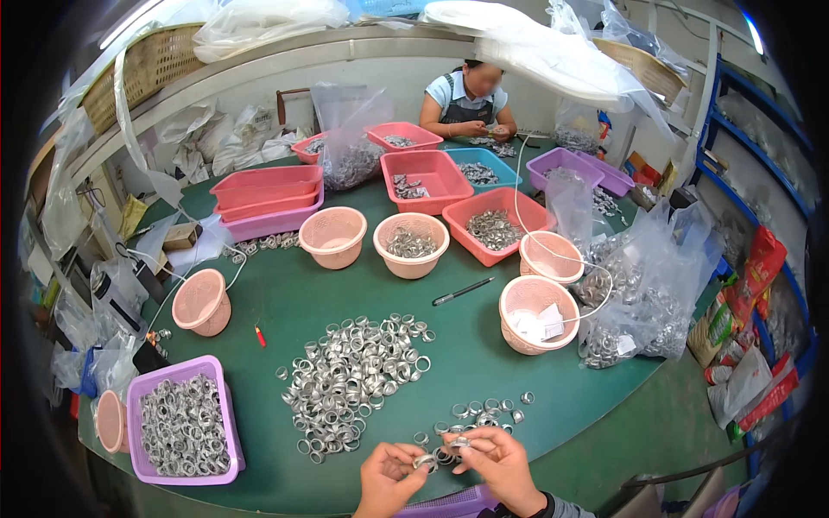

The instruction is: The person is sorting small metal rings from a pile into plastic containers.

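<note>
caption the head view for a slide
Left hand and right hand each hold a metal ring at a green table piled with more rings.

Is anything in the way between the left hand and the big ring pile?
Nothing visible is in the way: just green tabletop lies between the left hand and the big pile of silver rings.

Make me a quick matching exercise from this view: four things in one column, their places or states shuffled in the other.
1. Left hand
2. Black pen
3. Blue tray
4. Large ring pile

A. On the far side, near the seated co-worker
B. Spread loose, to the left of the white papers
C. Pinching a metal ring
D. Slim, lying slantwise on the green tabletop

Pairs: 1-C, 2-D, 3-A, 4-B
</note>
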